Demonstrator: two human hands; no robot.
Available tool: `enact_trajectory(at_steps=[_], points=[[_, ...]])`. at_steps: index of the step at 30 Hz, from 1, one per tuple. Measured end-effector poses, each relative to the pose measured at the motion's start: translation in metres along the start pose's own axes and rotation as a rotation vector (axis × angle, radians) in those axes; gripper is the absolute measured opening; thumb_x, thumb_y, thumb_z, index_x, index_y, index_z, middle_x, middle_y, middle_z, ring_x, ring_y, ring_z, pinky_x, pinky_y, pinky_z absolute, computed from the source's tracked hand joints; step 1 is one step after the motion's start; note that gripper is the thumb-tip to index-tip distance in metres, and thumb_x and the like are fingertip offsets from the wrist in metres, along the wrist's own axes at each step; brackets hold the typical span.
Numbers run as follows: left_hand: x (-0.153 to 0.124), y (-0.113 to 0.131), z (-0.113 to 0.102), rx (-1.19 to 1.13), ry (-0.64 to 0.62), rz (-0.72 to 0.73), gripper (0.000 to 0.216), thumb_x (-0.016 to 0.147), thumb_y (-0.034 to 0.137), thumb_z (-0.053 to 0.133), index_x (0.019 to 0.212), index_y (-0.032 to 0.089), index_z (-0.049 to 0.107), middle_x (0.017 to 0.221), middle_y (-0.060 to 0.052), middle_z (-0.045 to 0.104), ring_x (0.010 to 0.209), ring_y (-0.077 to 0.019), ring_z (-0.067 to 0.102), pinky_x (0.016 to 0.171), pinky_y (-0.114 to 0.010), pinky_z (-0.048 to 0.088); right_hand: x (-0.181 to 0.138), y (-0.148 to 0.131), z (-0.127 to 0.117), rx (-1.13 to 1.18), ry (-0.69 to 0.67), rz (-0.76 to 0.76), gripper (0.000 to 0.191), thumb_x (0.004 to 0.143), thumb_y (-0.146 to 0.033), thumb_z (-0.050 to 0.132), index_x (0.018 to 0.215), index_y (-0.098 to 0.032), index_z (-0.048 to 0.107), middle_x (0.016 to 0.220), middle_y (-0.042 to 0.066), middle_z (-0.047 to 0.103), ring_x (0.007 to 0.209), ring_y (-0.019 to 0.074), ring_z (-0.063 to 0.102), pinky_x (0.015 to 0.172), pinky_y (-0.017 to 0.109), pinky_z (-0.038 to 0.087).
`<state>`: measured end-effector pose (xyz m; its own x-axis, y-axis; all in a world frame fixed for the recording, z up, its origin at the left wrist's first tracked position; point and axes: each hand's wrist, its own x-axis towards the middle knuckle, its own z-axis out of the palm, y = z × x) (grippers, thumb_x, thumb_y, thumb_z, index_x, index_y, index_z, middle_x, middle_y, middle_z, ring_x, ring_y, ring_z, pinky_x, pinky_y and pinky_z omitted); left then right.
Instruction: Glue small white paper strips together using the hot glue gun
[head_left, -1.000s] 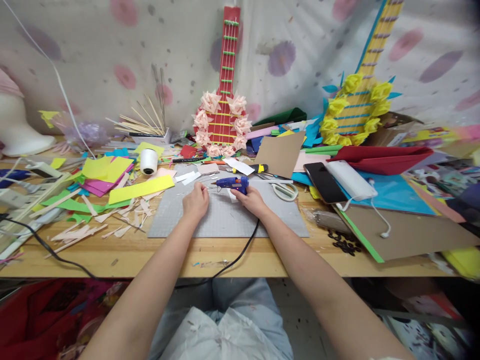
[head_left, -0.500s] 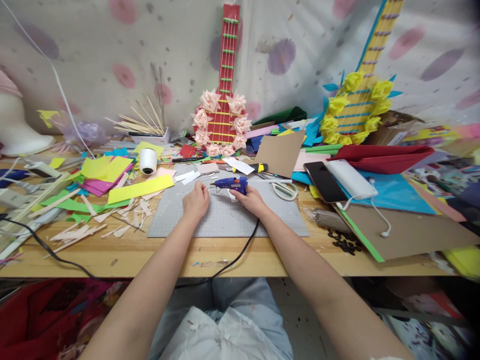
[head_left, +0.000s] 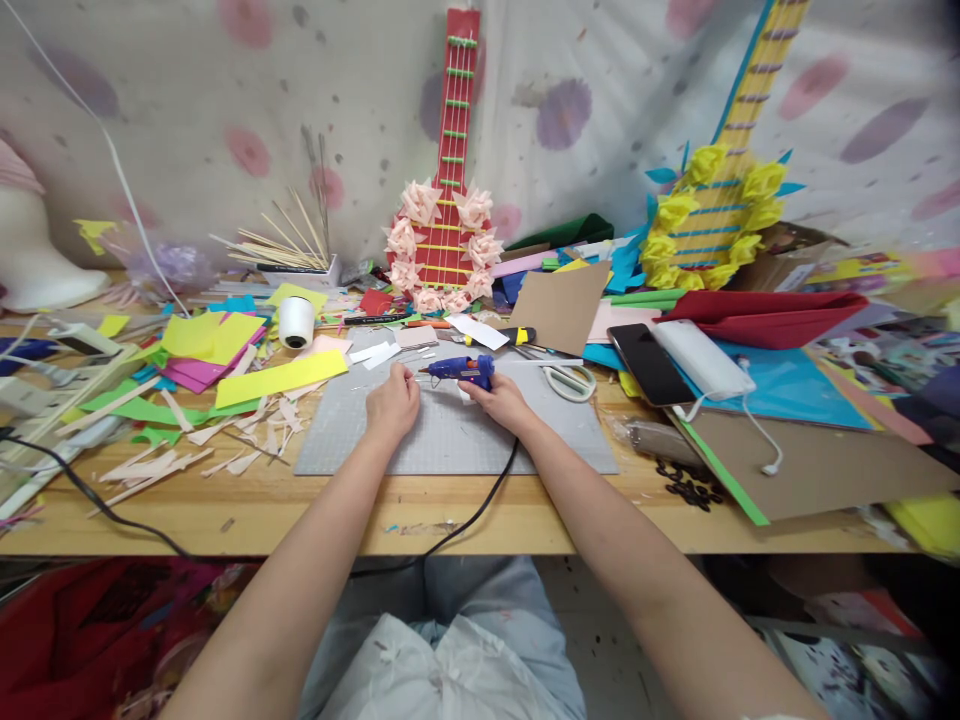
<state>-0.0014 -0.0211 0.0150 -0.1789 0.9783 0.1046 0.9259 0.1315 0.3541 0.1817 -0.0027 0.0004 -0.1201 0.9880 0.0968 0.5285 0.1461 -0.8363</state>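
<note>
My right hand [head_left: 502,400] is wrapped round the handle of a blue glue gun [head_left: 459,370], whose nozzle points left. Just left of the nozzle tip, my left hand [head_left: 394,402] is closed in a pinch. What its fingers hold, if anything, is too small to make out. Both hands are over a grey cutting mat [head_left: 450,447]. A black cord [head_left: 487,500] runs from below my right hand down past the table edge. Scissors with pale handles [head_left: 571,382] lie to the right of the glue gun.
Paper scraps [head_left: 281,425] and a yellow strip [head_left: 283,377] lie left of the mat. Behind it stands a red paper guitar [head_left: 450,240] with pink flowers, and a yellow one [head_left: 705,220] is further right. A phone [head_left: 649,362] and white power bank [head_left: 705,357] lie right.
Almost nothing differs. My left hand has shifted very slightly to the right, and the glue gun stays in nearly the same place.
</note>
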Motion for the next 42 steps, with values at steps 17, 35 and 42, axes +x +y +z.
enact_trajectory(at_steps=[17, 35, 42], points=[[0.001, -0.002, 0.004, -0.010, 0.027, 0.018, 0.026, 0.085, 0.031, 0.029, 0.102, 0.021, 0.045, 0.081, -0.007, 0.064, 0.076, -0.0244, 0.061, 0.064, -0.031, 0.038, -0.002, -0.004, -0.001, 0.059, 0.008, -0.014, 0.046, 0.067, -0.054, 0.055, 0.093, -0.017, 0.064, 0.081, 0.003, 0.066, 0.076, 0.0171, 0.058, 0.073, 0.028, 0.042], [0.003, -0.011, 0.002, -0.292, 0.107, -0.030, 0.019, 0.084, 0.029, 0.032, 0.095, 0.023, 0.046, 0.088, -0.004, 0.062, 0.084, -0.0191, 0.058, 0.069, -0.029, 0.038, 0.013, 0.024, -0.041, 0.027, 0.329, 0.087, 0.053, 0.063, -0.060, 0.056, 0.086, -0.014, 0.066, 0.072, 0.006, 0.065, 0.066, 0.0171, 0.057, 0.064, 0.027, 0.042], [0.009, -0.019, 0.006, -0.497, 0.200, -0.081, 0.015, 0.082, 0.031, 0.034, 0.089, 0.023, 0.045, 0.083, -0.002, 0.059, 0.080, -0.0160, 0.056, 0.070, -0.027, 0.040, 0.015, 0.029, -0.044, -0.279, 0.264, 0.104, 0.054, 0.067, -0.064, 0.049, 0.093, -0.019, 0.065, 0.086, 0.008, 0.066, 0.078, 0.0216, 0.059, 0.066, 0.030, 0.040]])
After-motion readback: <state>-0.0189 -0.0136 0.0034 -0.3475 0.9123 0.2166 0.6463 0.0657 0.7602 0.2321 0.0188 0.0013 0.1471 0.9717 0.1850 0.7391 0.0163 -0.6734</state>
